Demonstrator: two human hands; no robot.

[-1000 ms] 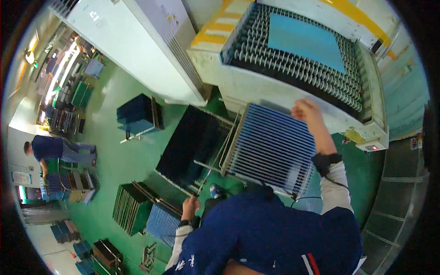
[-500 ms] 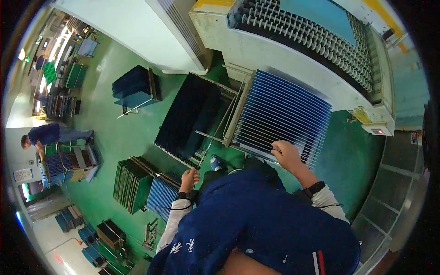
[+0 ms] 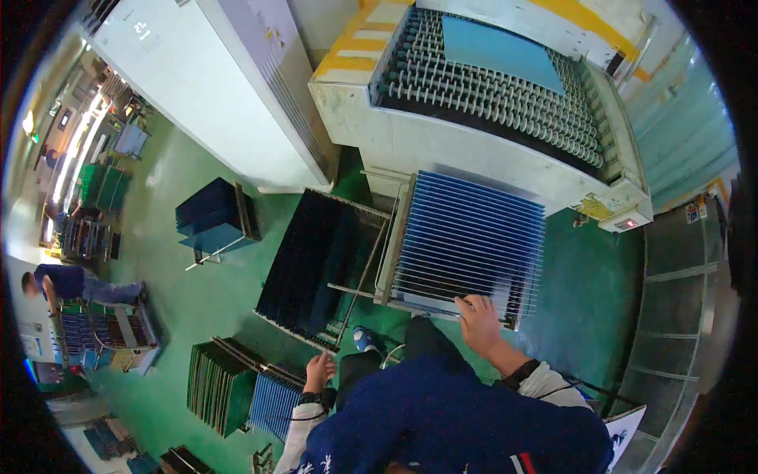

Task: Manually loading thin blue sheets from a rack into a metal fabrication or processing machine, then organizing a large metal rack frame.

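Observation:
My right hand [image 3: 478, 324] is over the near edge of a rack of blue panels [image 3: 474, 237], its fingers bent and slightly apart. Nothing shows in it; whether the fingertips touch the rack I cannot tell. The thin panels stand on edge in close parallel rows. My left hand [image 3: 318, 371] is lower and to the left, fingers curled, near the lower corner of a metal cart of dark panels [image 3: 304, 265]. What those fingers hold, if anything, is too small to make out.
Beyond the rack stands a roller conveyor [image 3: 505, 118] carrying a light blue panel [image 3: 501, 51]. A tall white cabinet [image 3: 229, 87] rises at its left. Green-edged panels [image 3: 225, 387], blue panels [image 3: 275, 403] and another rack [image 3: 217, 213] stand leftward. A person [image 3: 87, 284] leans over a loaded cart at far left.
The view has shifted, so the rack and conveyor sit lower and more to the left. My right hand's fingers have opened from a pinch and remain by the rack's near edge. My left hand stays curled.

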